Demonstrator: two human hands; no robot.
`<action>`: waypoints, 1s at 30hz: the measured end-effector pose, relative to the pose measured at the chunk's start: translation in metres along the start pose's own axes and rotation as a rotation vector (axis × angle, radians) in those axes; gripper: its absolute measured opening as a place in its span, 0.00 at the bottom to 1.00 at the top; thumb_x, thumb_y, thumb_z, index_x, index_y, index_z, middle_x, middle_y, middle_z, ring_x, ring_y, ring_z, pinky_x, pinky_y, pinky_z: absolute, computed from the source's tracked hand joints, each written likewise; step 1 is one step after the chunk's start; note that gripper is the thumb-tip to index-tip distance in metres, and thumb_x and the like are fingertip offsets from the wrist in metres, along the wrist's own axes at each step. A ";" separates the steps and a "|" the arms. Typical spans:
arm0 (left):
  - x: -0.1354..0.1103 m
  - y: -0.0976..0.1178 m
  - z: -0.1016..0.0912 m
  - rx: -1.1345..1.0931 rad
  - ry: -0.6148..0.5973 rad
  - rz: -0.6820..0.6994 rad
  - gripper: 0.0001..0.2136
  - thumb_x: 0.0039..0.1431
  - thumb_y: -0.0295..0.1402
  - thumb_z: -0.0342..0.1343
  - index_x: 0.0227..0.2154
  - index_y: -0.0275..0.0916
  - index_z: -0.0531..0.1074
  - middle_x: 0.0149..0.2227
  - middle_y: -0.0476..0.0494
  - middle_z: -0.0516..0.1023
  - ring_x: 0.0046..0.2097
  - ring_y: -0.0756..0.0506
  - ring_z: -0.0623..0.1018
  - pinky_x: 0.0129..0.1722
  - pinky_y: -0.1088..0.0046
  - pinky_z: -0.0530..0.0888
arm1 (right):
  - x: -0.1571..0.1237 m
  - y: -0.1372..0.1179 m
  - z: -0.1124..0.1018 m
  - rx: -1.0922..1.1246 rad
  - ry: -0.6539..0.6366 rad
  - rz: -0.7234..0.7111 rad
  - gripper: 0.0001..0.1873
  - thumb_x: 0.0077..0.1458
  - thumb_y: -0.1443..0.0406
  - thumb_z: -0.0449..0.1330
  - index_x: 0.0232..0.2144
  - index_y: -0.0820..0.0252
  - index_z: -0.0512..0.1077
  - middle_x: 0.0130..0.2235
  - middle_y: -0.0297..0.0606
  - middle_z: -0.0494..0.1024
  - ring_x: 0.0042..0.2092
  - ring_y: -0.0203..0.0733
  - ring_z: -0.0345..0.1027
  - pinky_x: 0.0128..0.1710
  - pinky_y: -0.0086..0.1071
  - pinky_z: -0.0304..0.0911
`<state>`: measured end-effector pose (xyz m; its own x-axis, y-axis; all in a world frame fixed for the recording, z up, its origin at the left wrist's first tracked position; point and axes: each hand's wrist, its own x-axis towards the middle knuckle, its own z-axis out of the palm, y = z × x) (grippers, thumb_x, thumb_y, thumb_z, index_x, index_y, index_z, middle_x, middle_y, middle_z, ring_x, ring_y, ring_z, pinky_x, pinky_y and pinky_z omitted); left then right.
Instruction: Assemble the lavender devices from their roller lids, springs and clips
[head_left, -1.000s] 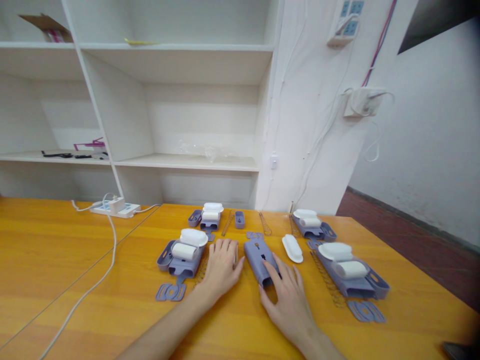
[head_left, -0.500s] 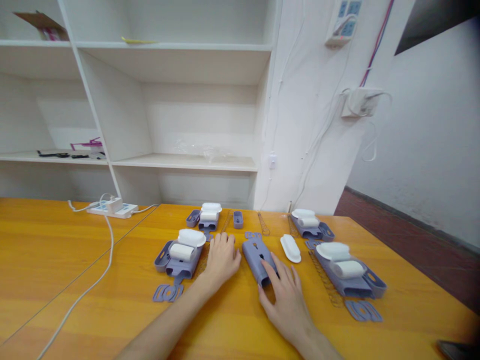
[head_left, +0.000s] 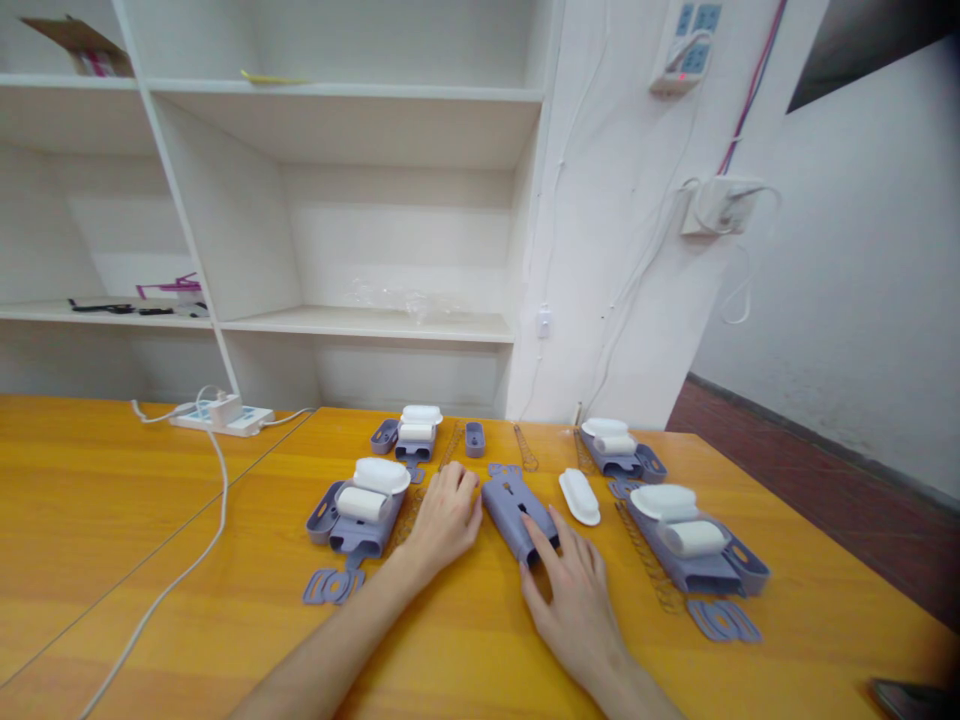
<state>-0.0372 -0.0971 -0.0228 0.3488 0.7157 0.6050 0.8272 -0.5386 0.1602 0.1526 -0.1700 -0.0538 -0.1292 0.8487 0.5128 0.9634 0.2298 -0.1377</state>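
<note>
A grey-purple plastic housing (head_left: 511,508), hollow with cut-outs on top, lies on the wooden table. My right hand (head_left: 574,600) is at its near right end, index fingertip on the top face, thumb by the open end, other fingers along the side. My left hand (head_left: 444,515) is just left of the housing, fingers bent and pressed together; what is under them is hidden. Flat grey-purple rings (head_left: 505,470) lie behind the housing. A white oval cap (head_left: 580,497) lies to its right. Farther back are a small grey-purple tray (head_left: 475,440) and a wire spring (head_left: 525,448).
Similar part sets stand around: one at near left (head_left: 367,510), one at back left (head_left: 417,435), one at near right (head_left: 694,545) and one at back right (head_left: 616,447). A power strip (head_left: 244,420) with a white cable (head_left: 180,575) lies left. White shelves (head_left: 375,325) rise behind.
My left hand's fingers have curled in more closely beside the housing. My right hand stays at the housing with little movement. The view has shifted slightly.
</note>
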 end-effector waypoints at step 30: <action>-0.001 0.035 -0.015 -0.389 0.368 0.078 0.07 0.58 0.25 0.47 0.38 0.41 0.64 0.42 0.43 0.59 0.40 0.50 0.69 0.42 0.69 0.72 | 0.001 -0.005 -0.010 0.177 0.215 -0.093 0.30 0.53 0.59 0.54 0.58 0.55 0.55 0.56 0.44 0.62 0.57 0.52 0.53 0.54 0.49 0.49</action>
<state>-0.0153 -0.1231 -0.0058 0.1675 0.5017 0.8487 0.5562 -0.7588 0.3388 0.1502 -0.1750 -0.0439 -0.1439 0.7043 0.6952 0.8915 0.3972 -0.2180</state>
